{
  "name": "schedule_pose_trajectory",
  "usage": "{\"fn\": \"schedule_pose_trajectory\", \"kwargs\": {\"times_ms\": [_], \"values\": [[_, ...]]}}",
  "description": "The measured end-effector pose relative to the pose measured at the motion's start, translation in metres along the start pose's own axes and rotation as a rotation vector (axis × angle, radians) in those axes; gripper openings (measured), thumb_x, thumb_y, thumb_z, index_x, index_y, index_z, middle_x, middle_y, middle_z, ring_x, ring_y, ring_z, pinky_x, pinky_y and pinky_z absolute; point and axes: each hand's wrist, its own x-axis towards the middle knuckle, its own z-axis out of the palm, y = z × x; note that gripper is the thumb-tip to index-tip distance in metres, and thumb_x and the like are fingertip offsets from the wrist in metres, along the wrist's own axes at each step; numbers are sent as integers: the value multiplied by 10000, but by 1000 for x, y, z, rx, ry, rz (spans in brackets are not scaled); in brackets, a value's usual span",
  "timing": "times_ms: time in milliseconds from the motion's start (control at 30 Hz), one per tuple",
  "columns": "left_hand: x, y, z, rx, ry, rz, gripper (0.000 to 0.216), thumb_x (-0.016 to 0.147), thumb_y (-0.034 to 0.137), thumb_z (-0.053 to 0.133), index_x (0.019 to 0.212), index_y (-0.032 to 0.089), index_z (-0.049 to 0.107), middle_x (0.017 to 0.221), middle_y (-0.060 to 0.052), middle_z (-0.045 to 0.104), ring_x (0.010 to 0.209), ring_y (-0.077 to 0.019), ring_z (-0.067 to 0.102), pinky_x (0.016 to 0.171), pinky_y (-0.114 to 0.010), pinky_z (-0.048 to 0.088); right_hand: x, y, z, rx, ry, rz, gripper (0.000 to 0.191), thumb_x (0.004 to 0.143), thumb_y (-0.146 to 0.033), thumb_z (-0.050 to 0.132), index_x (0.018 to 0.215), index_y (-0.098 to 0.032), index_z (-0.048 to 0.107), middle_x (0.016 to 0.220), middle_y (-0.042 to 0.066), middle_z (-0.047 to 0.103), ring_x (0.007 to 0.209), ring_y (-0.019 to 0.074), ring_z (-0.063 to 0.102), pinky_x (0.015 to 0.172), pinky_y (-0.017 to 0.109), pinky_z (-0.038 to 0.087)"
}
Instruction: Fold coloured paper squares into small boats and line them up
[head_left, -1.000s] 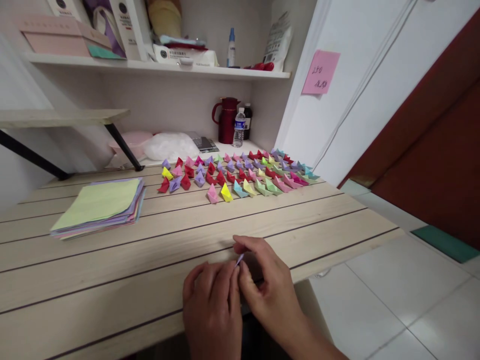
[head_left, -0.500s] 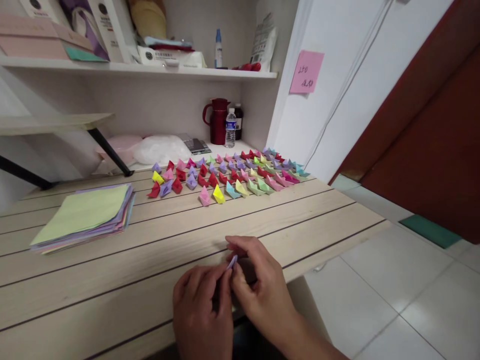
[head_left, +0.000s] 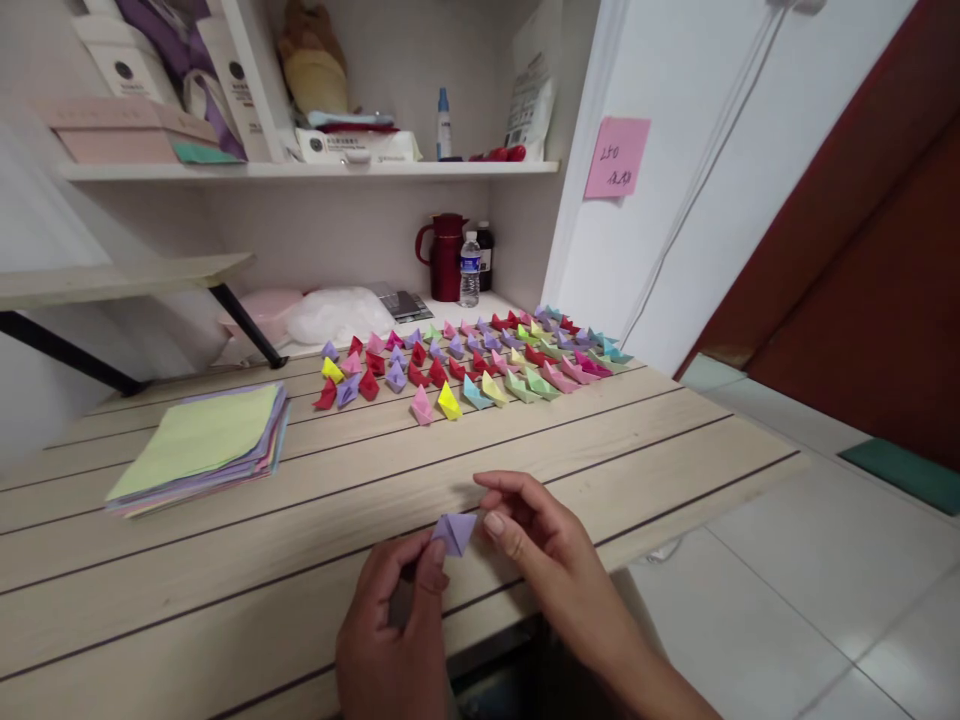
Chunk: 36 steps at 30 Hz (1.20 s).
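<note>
A small folded piece of purple paper (head_left: 455,534) is pinched between the thumb and fingers of my left hand (head_left: 397,620), above the near part of the table. Its visible face shows crease lines and triangular flaps. Just right of the paper, my right hand (head_left: 551,560) is apart from it, thumb and forefinger parted with nothing between them. Beyond both hands, several rows of small folded paper boats (head_left: 478,392) in red, pink, purple, yellow, green and blue stand on the table. To the left lies a stack of square coloured paper (head_left: 202,435), with a pale yellow sheet on top.
The slatted wooden table (head_left: 315,560) ends at the right above a tiled floor. A raised wooden stand (head_left: 127,280) with black legs is at the left. Behind the boats are a red jug (head_left: 446,260), a water bottle (head_left: 469,270) and a white plastic bag (head_left: 341,315).
My right hand has let go of the purple paper and moved slightly right. The paper, held by my left hand, now turns its flat face towards me. The view has shifted a little.
</note>
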Motion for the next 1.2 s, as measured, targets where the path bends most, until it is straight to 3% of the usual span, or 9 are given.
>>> {"fn": "schedule_pose_trajectory", "kwargs": {"times_ms": [233, 367, 467, 600, 867, 1067, 1200], "values": [[4, 7, -4, -39, -8, -88, 359, 686, 582, 685, 795, 243, 731, 657, 12, 692, 672, -193, 613, 688, -270, 472, 0, -3, 5, 151, -80, 10, 277, 904, -330, 664, 1170, -267, 615, 947, 8, 660, 891, 155, 582, 829, 290, 431], [14, 9, -12, 27, -55, -140, 422, 657, 636, 676, 780, 237, 736, 626, 15, 668, 688, -205, 608, 699, -291, 459, 0, -2, 4, 187, -63, 9, 287, 904, -318, 670, 1180, -270, 613, 947, 10, 682, 896, 157, 589, 815, 291, 424], [27, 2, -19, 22, -137, -214, 527, 533, 716, 718, 707, 218, 724, 654, -3, 677, 745, -221, 616, 743, -306, 463, -1, -1, 3, 212, -45, 0, 272, 903, -333, 674, 1162, -261, 625, 937, 12, 686, 892, 158, 600, 808, 290, 426], [33, -2, -22, -34, -169, -239, 580, 487, 718, 748, 757, 205, 734, 667, -11, 683, 777, -232, 614, 796, -327, 458, -2, -2, 3, 230, -75, 29, 275, 920, -333, 660, 1183, -264, 614, 899, 14, 718, 880, 162, 639, 808, 295, 429], [10, 17, -8, 82, -53, -79, 436, 695, 648, 627, 765, 229, 726, 628, 13, 664, 689, -212, 597, 704, -304, 443, -2, -3, 3, 240, -88, 35, 289, 917, -319, 661, 1193, -257, 603, 889, 15, 723, 867, 163, 634, 814, 297, 424], [10, 7, -3, 50, -59, -34, 333, 710, 564, 669, 793, 249, 737, 767, 0, 730, 759, -220, 646, 752, -293, 473, -2, -4, 4, 227, -55, 46, 307, 907, -370, 659, 1181, -239, 619, 895, 14, 667, 812, 152, 558, 735, 277, 398], [7, 2, 2, 47, -39, 74, 227, 729, 496, 662, 752, 279, 727, 793, 3, 720, 797, -220, 647, 799, -295, 474, 0, -3, 4, 235, -30, 61, 327, 874, -388, 690, 1159, -237, 638, 865, 6, 645, 792, 152, 549, 719, 272, 405]]}}
